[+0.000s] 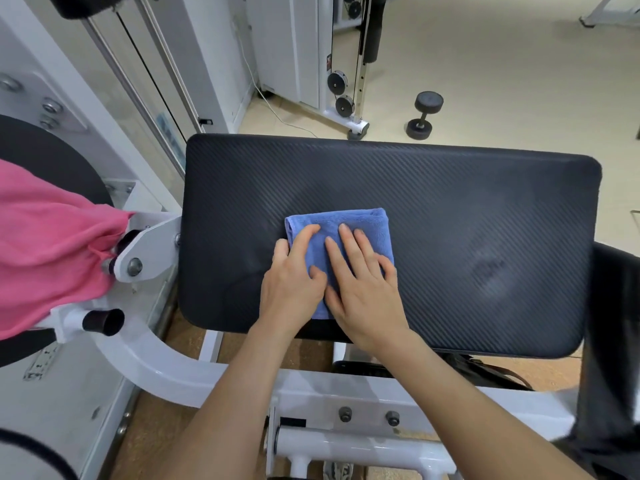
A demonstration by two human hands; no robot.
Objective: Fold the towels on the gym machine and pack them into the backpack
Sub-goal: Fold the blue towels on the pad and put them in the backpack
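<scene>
A small blue towel (360,225), folded into a compact rectangle, lies on the black padded pad (467,216) of the gym machine. My left hand (292,277) rests on the towel's left edge with its fingers flat. My right hand (363,282) presses flat on the towel's middle and right side, fingers spread. A pink towel (45,244) hangs over the machine's arm at the far left. A dark bag with brown straps (485,370) shows partly under the pad's front edge; I cannot tell if it is the backpack.
The machine's white frame (166,372) curves below the pad. A black dumbbell (424,114) lies on the beige floor beyond the pad. A cable machine with pulleys (343,91) stands at the back. A black padded part (609,341) is at the right.
</scene>
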